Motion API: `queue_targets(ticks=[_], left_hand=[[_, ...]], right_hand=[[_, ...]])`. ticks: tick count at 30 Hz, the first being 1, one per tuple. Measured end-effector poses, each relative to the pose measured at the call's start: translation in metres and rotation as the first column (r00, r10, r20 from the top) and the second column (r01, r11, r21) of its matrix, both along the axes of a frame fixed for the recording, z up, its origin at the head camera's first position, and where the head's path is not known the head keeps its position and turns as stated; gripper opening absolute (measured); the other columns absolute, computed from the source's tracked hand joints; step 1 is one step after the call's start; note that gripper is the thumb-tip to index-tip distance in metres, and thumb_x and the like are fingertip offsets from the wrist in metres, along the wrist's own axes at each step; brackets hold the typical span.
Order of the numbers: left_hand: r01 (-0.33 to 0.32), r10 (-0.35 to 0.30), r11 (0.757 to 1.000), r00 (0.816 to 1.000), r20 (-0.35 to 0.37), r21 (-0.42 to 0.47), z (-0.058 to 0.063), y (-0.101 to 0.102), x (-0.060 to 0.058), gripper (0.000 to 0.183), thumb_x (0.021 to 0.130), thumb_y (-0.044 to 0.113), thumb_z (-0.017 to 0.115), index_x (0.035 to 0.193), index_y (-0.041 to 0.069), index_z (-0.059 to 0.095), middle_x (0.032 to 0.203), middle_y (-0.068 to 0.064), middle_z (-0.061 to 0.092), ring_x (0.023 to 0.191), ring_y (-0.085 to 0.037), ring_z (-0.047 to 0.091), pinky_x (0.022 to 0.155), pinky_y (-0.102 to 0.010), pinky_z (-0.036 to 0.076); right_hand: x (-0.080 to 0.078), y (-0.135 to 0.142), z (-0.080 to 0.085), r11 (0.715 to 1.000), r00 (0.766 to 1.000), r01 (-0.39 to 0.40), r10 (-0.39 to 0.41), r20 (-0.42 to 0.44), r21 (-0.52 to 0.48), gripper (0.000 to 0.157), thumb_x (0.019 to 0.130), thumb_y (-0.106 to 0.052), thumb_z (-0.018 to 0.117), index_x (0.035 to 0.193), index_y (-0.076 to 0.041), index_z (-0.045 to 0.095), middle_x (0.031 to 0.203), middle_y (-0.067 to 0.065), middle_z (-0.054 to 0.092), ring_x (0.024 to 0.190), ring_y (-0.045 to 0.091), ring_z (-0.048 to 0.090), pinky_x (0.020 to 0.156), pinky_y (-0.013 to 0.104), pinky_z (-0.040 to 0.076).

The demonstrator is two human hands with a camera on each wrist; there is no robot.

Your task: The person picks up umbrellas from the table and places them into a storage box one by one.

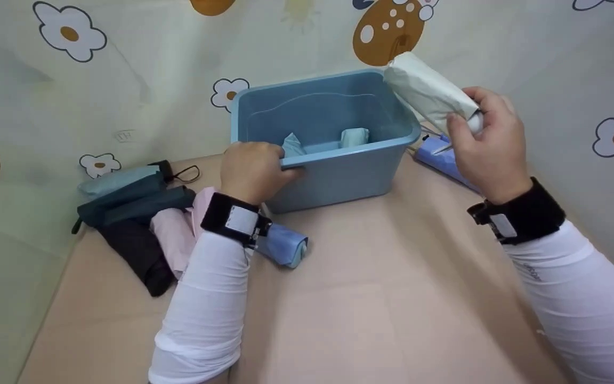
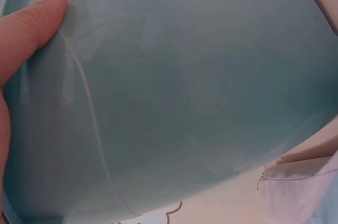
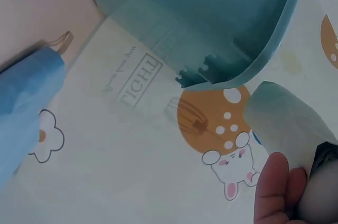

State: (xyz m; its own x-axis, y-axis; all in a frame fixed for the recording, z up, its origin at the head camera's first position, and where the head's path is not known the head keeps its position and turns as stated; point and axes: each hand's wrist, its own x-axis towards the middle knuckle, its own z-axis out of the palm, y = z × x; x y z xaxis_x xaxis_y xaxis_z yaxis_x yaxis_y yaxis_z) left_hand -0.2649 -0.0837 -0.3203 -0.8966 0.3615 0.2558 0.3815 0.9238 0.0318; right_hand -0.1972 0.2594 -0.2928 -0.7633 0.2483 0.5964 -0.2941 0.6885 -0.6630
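My left hand [image 1: 251, 169] grips the near-left rim of a blue plastic bin [image 1: 333, 178], thumb on the outer wall in the left wrist view. Raised at the bin's right rear corner is a pale green folded umbrella [image 1: 429, 88]; my right hand [image 1: 493, 138] holds it by its handle end, tilted up and leftward. In the right wrist view the same umbrella [image 3: 288, 121] sits beside the bin's rim. Inside the bin lie two light blue-green bundles [image 1: 354, 137], partly hidden by the front wall.
Several folded umbrellas are piled left of the bin, among them a dark green one [image 1: 136, 205], a black one [image 1: 136, 256] and a pink one [image 1: 172, 232]. A blue one [image 1: 284, 245] lies by my left wrist, another blue one [image 1: 440, 160] right of the bin. A patterned wall covering [image 1: 152, 69] stands behind.
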Motion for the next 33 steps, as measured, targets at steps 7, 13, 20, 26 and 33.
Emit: queue_targets(ticks=[7,13,20,26,33], left_hand=[[-0.015,0.015,1.0,1.0,0.013,-0.005,-0.003,0.0,0.0,0.056,0.089,0.064,0.073,0.068,0.013,0.064,0.065,-0.002,0.061,0.068,-0.026,0.057,0.068,-0.046,0.047],[-0.014,0.014,1.0,1.0,0.022,0.001,-0.004,0.0,-0.001,0.055,0.089,0.063,0.073,0.069,0.013,0.065,0.066,-0.003,0.062,0.068,-0.027,0.059,0.07,-0.046,0.048],[-0.007,0.007,1.0,1.0,0.025,0.002,-0.001,0.001,0.001,0.055,0.091,0.063,0.072,0.069,0.014,0.064,0.067,-0.004,0.063,0.07,-0.027,0.059,0.074,-0.047,0.049],[-0.006,0.006,1.0,1.0,0.029,0.004,0.0,0.0,0.002,0.053,0.09,0.063,0.073,0.071,0.014,0.065,0.068,-0.004,0.065,0.071,-0.028,0.06,0.076,-0.049,0.05],[0.007,-0.008,1.0,1.0,0.017,0.012,-0.001,-0.002,0.0,0.052,0.088,0.063,0.074,0.078,0.012,0.071,0.076,-0.006,0.072,0.077,-0.032,0.066,0.078,-0.052,0.051]], right_hand=[[-0.011,-0.03,0.005,0.983,0.989,-0.145,0.141,0.046,0.11,0.035,0.098,-0.012,0.065,0.132,0.0,0.067,0.118,0.022,0.066,0.1,0.022,0.053,0.081,0.035,0.04],[-0.029,-0.051,0.006,0.96,0.965,-0.233,0.21,0.155,0.152,0.036,0.101,-0.015,0.063,0.134,0.001,0.064,0.123,0.022,0.064,0.106,0.031,0.056,0.087,0.046,0.047],[-0.049,-0.064,-0.006,0.944,0.931,-0.271,0.208,0.299,0.19,0.036,0.101,-0.015,0.062,0.133,0.002,0.064,0.124,0.022,0.063,0.109,0.034,0.056,0.095,0.05,0.046],[-0.06,-0.074,-0.005,0.926,0.895,-0.303,0.196,0.4,0.224,0.036,0.102,-0.016,0.06,0.132,0.004,0.064,0.125,0.022,0.063,0.11,0.034,0.057,0.098,0.051,0.048],[-0.074,-0.091,0.001,0.892,0.839,-0.348,0.158,0.521,0.289,0.043,0.105,-0.02,0.056,0.142,0.004,0.059,0.137,0.023,0.06,0.125,0.034,0.057,0.108,0.049,0.047]])
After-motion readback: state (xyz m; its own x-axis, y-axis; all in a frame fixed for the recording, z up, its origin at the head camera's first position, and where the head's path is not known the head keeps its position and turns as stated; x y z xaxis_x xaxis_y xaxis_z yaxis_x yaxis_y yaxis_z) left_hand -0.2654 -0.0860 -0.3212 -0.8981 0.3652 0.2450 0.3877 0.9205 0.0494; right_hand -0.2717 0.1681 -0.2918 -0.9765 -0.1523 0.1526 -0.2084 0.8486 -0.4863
